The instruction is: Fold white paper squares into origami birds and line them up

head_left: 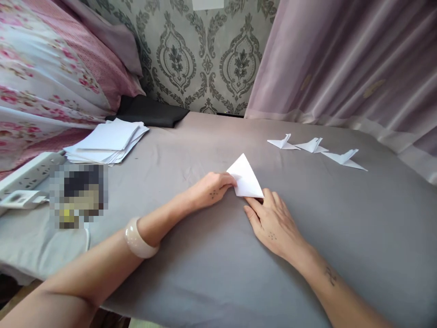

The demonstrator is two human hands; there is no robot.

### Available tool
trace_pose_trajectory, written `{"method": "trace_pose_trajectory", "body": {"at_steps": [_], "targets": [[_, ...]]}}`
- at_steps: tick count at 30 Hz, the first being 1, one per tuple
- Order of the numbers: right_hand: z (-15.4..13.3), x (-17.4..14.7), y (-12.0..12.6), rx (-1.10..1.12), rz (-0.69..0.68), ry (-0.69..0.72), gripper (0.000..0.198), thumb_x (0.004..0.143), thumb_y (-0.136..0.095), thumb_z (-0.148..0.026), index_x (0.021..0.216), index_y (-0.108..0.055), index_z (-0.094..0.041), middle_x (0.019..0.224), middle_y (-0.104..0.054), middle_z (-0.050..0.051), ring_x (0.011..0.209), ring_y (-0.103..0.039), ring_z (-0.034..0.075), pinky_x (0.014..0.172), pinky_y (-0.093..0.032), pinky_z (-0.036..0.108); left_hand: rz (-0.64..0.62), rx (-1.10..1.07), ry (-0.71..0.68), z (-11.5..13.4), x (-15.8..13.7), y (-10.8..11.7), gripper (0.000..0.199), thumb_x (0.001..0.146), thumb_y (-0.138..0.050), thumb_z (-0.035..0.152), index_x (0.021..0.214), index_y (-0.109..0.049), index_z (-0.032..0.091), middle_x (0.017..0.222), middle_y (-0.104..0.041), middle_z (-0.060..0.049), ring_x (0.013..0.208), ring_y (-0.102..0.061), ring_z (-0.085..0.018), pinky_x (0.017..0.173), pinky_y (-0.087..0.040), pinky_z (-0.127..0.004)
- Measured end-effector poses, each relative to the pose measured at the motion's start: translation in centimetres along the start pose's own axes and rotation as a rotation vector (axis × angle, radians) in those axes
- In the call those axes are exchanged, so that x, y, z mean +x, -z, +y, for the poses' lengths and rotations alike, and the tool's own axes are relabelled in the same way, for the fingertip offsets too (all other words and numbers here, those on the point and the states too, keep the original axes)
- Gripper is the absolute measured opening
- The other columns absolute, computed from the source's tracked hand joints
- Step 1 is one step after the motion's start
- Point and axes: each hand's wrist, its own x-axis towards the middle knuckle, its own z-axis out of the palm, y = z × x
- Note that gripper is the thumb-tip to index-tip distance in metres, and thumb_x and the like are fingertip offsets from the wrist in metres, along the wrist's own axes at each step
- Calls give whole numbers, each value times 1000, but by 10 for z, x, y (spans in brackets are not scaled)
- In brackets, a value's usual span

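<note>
A white folded sheet of paper (246, 178), roughly kite-shaped with a point at the far end, is between my two hands over the grey cloth. My left hand (215, 187) pinches its left corner, fingers bent around the edge. At the near right corner is my right hand (273, 217); its fingers are stretched out and apart, and the index fingertip reaches under the paper's edge. The thumb of that hand lies off the paper, near the cloth.
Three folded paper figures (314, 145) stand in a row at the back right. A stack of white paper (107, 141) lies at the back left, by a black folded item (150, 111). A power strip (30, 171) with a plugged-in charger (23, 199) is at the left edge. Curtains (327, 59) hang behind.
</note>
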Motion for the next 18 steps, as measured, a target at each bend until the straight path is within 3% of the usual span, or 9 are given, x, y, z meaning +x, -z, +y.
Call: {"method": "trace_pose_trajectory", "body": {"at_steps": [4, 7, 11, 18], "targets": [[2, -1, 2, 35, -5, -18, 36, 96, -38, -29, 119, -64, -19, 94, -51, 11, 87, -48, 25, 77, -46, 39, -10, -8, -41, -5, 5, -5, 30, 90, -41, 7, 101, -69, 15, 109, -70, -8, 96, -65, -18, 88, -48, -29], [2, -3, 4, 35, -31, -15, 39, 97, -37, -30, 128, -59, -22, 95, -51, 11, 88, -49, 25, 77, -48, 40, -11, -48, -25, -8, 9, -4, 30, 89, -42, 6, 99, -70, 16, 107, -70, -7, 96, -65, -18, 89, -48, -29], [3, -5, 4, 3, -29, -5, 41, 97, -37, -34, 135, -54, -30, 97, -52, 10, 89, -50, 25, 79, -50, 41, 48, -124, -18, -15, 10, -6, 31, 90, -43, 7, 97, -71, 18, 108, -69, -7, 96, -65, -17, 89, -48, -29], [9, 4, 1, 61, -16, 3, 39, 97, -39, -36, 129, -60, -28, 101, -54, 11, 89, -52, 24, 82, -51, 43, 133, -241, -68, -19, 8, -11, 20, 87, -53, 11, 97, -69, 18, 110, -61, -8, 98, -61, -17, 90, -48, -30]]}}
